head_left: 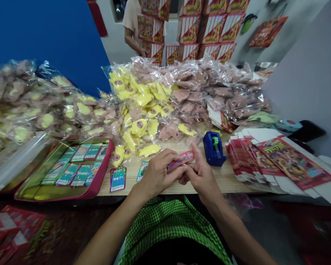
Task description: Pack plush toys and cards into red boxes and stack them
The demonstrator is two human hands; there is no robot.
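Note:
Above the table's front edge, my left hand (158,170) and my right hand (202,175) are both closed on a small red printed box (186,157). Its narrow printed side faces up, and fingers cover much of the rest. The left fingers lie over its left end; my right thumb stretches up along its right end. Close by on the right is a blue tape dispenser (214,149) with a green-cored roll. To the left of my hands lie a shiny trading card (117,179) and a second card (142,170), partly hidden by my left hand.
A pink-rimmed tin (105,162) holds several cards at left. Bagged yellow and pink toys (143,95) pile along the back. Flattened printed boxes (281,158) stack at right. Behind, a person (134,31) stands by stacked red boxes (189,29). Red packages (13,228) sit low at left.

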